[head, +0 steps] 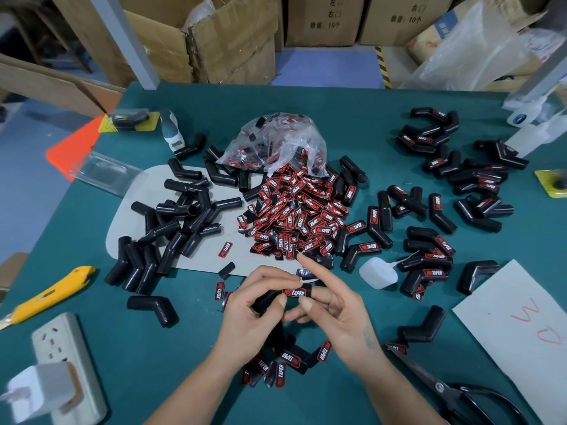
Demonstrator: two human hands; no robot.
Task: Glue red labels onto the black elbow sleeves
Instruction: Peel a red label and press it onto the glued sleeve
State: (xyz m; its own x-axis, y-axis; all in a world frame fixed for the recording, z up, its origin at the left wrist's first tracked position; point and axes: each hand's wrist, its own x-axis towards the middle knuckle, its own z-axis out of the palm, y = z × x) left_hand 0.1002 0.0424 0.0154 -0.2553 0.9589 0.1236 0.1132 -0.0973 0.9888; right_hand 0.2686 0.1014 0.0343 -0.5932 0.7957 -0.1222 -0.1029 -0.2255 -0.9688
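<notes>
On the green tabletop [184, 348] we see a heap of red labels [294, 216] spilling from a clear plastic bag [276, 142], bare black elbow sleeves [171, 216] piled to its left and labelled sleeves [429, 240] to its right. Black scissors [454, 391] lie at lower right, a yellow utility knife [49, 297] at left. Just above the near edge, our left hand [251, 308] has its grip curled round one black sleeve [270, 297], while our right hand [331, 305] pinches the end bearing a red label [294, 292], forefinger raised. A small white glue bottle [377, 273] lies just beside it.
</notes>
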